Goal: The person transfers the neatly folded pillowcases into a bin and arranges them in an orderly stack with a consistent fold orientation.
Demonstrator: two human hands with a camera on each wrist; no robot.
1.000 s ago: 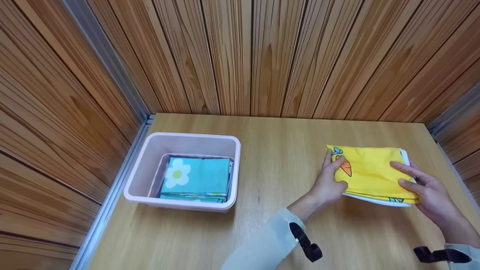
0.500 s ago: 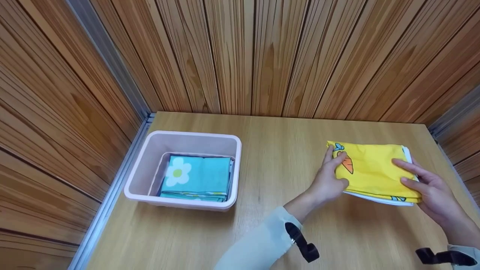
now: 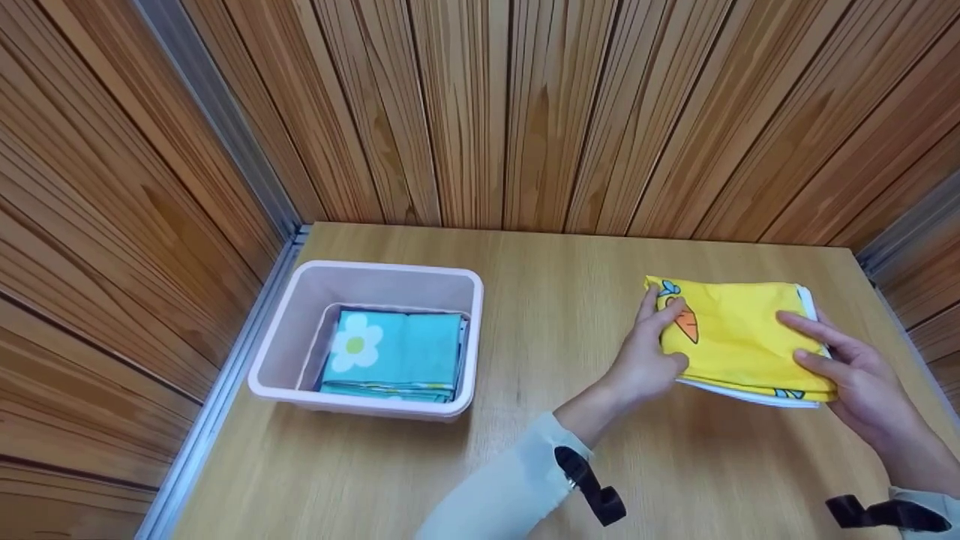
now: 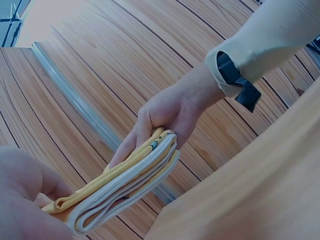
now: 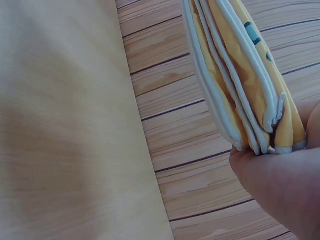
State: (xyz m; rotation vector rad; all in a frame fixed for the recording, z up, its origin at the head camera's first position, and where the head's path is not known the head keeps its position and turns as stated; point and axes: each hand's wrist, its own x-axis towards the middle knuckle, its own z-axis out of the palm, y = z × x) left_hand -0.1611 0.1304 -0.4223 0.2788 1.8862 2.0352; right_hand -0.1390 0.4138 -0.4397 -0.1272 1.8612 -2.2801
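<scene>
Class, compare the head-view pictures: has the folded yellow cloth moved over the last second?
Yes. The folded yellow cloth, held by the left hand and right hand, has shifted slightly toward the back wall and toward the pink tub, which stayed put.

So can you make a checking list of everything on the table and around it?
Surface: light wooden table.
Job's things: folded yellow cloth with a carrot print, gripped at both ends.
Clutter: pink tub at the left, holding a folded teal flower cloth.
Hands: left hand pinches the cloth's left end; right hand pinches its right end.
Cables: nothing seen.
Surroundings: wood-panel walls on three sides.
</scene>
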